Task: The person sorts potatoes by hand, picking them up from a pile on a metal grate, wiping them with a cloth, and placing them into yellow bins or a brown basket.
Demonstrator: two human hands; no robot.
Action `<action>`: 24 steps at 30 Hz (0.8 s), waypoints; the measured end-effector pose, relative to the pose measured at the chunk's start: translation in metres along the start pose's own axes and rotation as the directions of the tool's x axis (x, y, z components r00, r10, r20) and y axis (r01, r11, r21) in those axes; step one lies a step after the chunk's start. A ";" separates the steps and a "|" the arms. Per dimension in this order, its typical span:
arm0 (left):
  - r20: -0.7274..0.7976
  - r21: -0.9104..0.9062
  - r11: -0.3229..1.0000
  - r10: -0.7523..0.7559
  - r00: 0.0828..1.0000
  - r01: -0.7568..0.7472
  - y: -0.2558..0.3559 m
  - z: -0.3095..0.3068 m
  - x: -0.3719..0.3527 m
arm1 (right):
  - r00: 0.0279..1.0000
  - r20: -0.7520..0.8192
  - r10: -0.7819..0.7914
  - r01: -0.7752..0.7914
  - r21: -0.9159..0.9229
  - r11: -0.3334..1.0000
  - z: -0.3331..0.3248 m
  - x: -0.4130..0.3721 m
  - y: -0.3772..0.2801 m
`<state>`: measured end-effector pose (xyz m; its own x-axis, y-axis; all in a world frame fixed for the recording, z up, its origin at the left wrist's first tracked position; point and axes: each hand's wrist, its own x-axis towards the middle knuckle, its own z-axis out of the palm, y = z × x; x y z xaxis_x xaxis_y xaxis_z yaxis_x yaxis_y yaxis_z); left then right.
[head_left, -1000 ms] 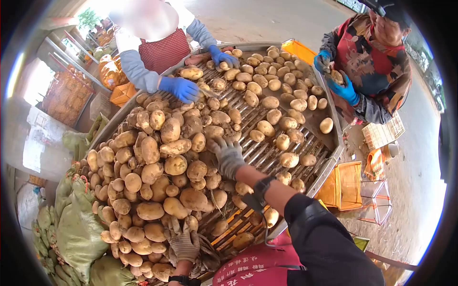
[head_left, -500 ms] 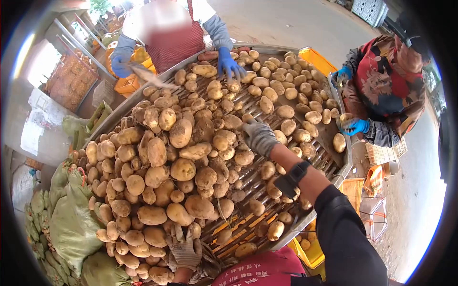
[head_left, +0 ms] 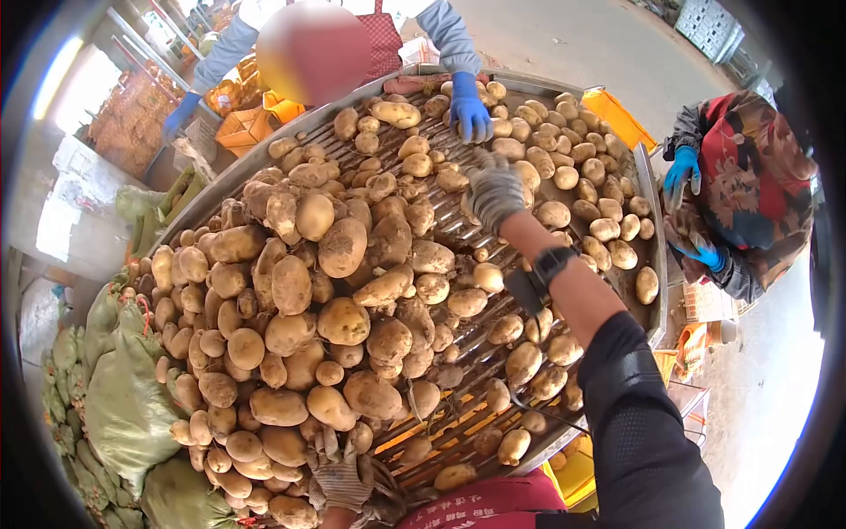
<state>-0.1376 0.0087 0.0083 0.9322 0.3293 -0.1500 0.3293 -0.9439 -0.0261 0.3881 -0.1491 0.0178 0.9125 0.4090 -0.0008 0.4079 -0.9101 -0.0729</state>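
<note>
As the head view shows, potatoes (head_left: 344, 322) heap up left on the slatted table (head_left: 445, 201), looser rightward | left hand (head_left: 339, 476) stays at the heap's near edge, fingers apart, touching potatoes | right hand (head_left: 495, 192) has moved farther across since half a second ago; blurred, finger state cannot be told

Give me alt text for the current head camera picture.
Gloved right hand reaches over a slatted table heaped with potatoes; the left hand rests at the heap's near edge. Two co-workers in blue gloves are beside the table.
</note>
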 end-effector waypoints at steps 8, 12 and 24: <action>0.059 -0.012 1.000 -0.022 0.998 0.023 0.000 -0.001 -0.002 | 0.835 0.271 -0.479 0.378 0.351 0.857 0.044 -0.068 -0.009; 0.027 -0.022 1.000 -0.004 1.000 0.005 0.002 -0.007 0.001 | 0.843 0.324 -0.430 0.327 0.326 0.887 0.050 -0.055 -0.009; -0.066 -0.049 0.998 0.035 0.997 -0.038 0.000 -0.005 0.003 | 0.970 0.170 -0.176 0.130 0.254 0.959 0.048 -0.100 -0.031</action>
<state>-0.1342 0.0096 0.0124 0.9510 0.2974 -0.0850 0.3006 -0.9533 0.0280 0.2830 -0.1586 -0.0277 0.8076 0.5684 -0.1570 0.5019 -0.8024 -0.3228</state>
